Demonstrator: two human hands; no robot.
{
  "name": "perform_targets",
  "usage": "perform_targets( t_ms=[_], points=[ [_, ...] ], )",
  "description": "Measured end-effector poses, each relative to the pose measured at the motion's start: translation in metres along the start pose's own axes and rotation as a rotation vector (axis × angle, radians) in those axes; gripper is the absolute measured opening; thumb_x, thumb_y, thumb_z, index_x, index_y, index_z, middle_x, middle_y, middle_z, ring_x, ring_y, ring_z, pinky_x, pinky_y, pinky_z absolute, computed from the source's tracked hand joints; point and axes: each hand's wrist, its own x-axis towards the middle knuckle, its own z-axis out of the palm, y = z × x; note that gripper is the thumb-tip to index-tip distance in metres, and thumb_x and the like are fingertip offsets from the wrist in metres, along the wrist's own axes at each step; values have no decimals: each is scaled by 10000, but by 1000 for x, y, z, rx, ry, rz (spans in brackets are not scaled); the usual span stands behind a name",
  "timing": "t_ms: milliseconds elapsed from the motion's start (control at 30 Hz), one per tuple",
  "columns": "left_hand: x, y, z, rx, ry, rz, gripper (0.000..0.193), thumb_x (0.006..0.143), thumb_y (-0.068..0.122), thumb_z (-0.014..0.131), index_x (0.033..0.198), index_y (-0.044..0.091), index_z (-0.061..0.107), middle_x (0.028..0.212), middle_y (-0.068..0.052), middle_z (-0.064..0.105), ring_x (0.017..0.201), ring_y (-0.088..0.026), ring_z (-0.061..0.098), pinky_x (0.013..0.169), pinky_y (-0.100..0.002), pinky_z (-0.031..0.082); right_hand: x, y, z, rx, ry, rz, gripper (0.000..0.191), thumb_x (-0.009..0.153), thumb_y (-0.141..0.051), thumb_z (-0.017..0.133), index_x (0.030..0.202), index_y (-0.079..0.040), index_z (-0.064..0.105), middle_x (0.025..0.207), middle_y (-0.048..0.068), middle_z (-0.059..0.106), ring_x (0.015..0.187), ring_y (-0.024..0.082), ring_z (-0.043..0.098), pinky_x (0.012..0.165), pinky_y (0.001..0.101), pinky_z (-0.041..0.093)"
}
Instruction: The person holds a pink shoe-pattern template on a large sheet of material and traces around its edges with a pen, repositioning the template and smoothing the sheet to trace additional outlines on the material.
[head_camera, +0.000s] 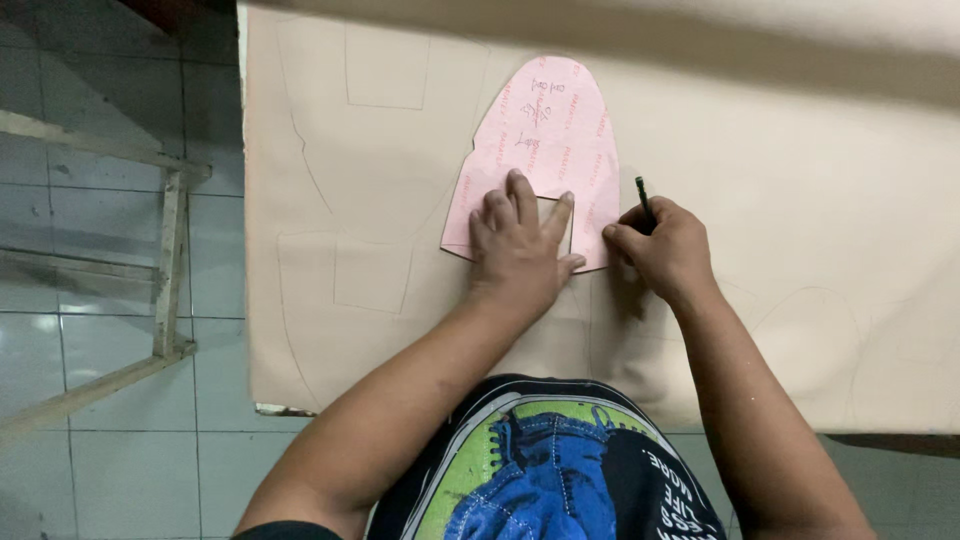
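Note:
A pink paper pattern piece (545, 140) with a rounded top lies flat on beige fabric (800, 250) spread over a table. My left hand (520, 245) presses down on the pattern's lower part, fingers spread. My right hand (665, 245) grips a dark pencil (642, 198) with its tip at the pattern's right edge.
Faint traced outlines of other pattern shapes (385, 70) mark the fabric at the left and lower right. A wooden frame (165, 260) stands on the grey tiled floor (120, 460) to the left of the table. The table's front edge is just before my body.

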Motion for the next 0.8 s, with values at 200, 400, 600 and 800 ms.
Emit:
perform_targets(
  t_ms=[200, 400, 600, 800],
  points=[
    [6, 11, -6, 43, -193, -25, 895, 907, 669, 557, 1616, 270, 182, 1593, -379, 69, 1476, -568, 92, 1053, -765, 300, 5, -15, -4, -136, 244, -476, 132, 987, -141, 748, 1005, -11, 763, 1010, 127, 678, 831, 186, 676, 703, 325, 540],
    [3, 4, -4, 68, -166, 44, 910, 916, 682, 543, 1629, 250, 178, 1636, -330, 48, 1492, -565, 111, 1063, -753, 322, 8, -75, -16, 443, 87, -569, 201, 1058, -126, 556, 1188, -19, 667, 1121, 58, 566, 875, 128, 689, 654, 299, 582],
    [4, -2, 0, 15, -191, 38, 929, 880, 674, 579, 1624, 290, 177, 1673, -230, 0, 1524, -508, 91, 1086, -731, 313, 39, -99, -18, -181, 149, -590, 383, 963, -218, 785, 1291, -54, 674, 1235, 110, 621, 855, 238, 671, 811, 384, 562],
    [0, -4, 11, -76, -136, 44, 938, 865, 675, 593, 1622, 312, 176, 1668, -239, -39, 1525, -519, 64, 1115, -751, 245, 65, -92, -6, -195, 126, -524, 609, 797, -258, 932, 1300, -78, 639, 1298, 127, 523, 1136, 258, 580, 962, 379, 489]
  ],
)
